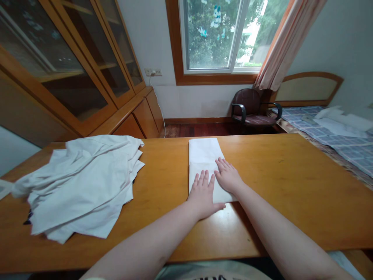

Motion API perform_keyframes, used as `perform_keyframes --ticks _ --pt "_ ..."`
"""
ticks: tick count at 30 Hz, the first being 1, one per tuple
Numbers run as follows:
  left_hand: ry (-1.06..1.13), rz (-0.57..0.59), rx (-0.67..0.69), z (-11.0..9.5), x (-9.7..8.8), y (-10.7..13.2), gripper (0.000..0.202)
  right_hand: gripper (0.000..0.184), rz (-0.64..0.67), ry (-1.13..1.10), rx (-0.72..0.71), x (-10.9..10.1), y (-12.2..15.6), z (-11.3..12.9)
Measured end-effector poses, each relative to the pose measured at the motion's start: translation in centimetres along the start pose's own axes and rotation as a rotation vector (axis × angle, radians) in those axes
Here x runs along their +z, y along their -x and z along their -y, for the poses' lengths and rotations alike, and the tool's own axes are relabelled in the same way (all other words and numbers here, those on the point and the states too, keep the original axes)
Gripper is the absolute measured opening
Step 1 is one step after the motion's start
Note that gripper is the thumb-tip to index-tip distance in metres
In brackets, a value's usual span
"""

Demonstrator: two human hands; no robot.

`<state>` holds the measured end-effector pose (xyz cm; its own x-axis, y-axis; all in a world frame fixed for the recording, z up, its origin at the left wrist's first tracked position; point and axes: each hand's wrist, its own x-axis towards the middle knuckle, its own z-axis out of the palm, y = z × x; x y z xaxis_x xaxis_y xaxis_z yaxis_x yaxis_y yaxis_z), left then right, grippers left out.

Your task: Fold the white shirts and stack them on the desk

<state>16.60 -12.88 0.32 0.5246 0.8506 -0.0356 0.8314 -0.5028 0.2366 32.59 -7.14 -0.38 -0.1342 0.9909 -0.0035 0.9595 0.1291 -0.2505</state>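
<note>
A white cloth lies folded into a narrow, flat rectangle on the wooden table. My left hand rests on its near left part, fingers spread and pointing away from me, the thumb out to the right at the near edge. My right hand lies flat on the cloth's right side, fingers stretched toward the far left. Neither hand grips anything. To the left, a loose pile of white cloths is heaped on the table, its layers overlapping and rumpled.
Glass-door cabinets stand at the left, with a white cable hanging from a wall socket. Beyond the table are a window and a dark armchair. A bed with a checked cover stands at the right.
</note>
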Motion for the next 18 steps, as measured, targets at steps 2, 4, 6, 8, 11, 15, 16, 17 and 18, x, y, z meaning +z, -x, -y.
perform_keyframes --ticks 2,4,6,8,11,15,16,17,18 --pt "0.041 0.027 0.021 0.6 -0.3 0.2 0.083 0.056 0.003 -0.001 -0.002 0.0 0.0 -0.1" --pt "0.066 0.031 -0.007 1.4 -0.7 0.4 0.068 0.056 0.007 -0.001 -0.006 0.0 0.0 -0.2" --pt "0.076 0.039 -0.075 2.2 -0.9 0.4 0.075 0.057 0.018 -0.002 -0.01 0.0 0.0 -0.3" --pt "0.077 0.073 -0.127 3.0 -1.2 0.3 0.096 0.057 0.036 -0.005 -0.017 -0.1 0.0 -0.4" --pt "0.056 0.114 -0.156 3.7 -1.4 -0.2 0.12 0.057 0.042 -0.018 -0.028 -0.1 0.1 -0.4" --pt "0.107 0.032 -0.143 4.8 -1.8 -0.8 0.091 0.059 0.041 -0.088 -0.038 -0.3 0.2 -0.7" --pt "0.156 -0.002 -0.132 5.3 -2.0 -0.9 0.073 0.059 0.044 -0.126 -0.051 -0.3 0.2 -1.0" --pt "0.213 -0.031 -0.118 5.9 -2.2 -1.0 0.059 0.059 0.043 -0.176 -0.071 -0.4 0.2 -1.2" --pt "0.266 -0.051 -0.103 6.5 -2.5 -1.1 0.05 0.058 0.035 -0.237 -0.097 -0.5 0.1 -1.6"
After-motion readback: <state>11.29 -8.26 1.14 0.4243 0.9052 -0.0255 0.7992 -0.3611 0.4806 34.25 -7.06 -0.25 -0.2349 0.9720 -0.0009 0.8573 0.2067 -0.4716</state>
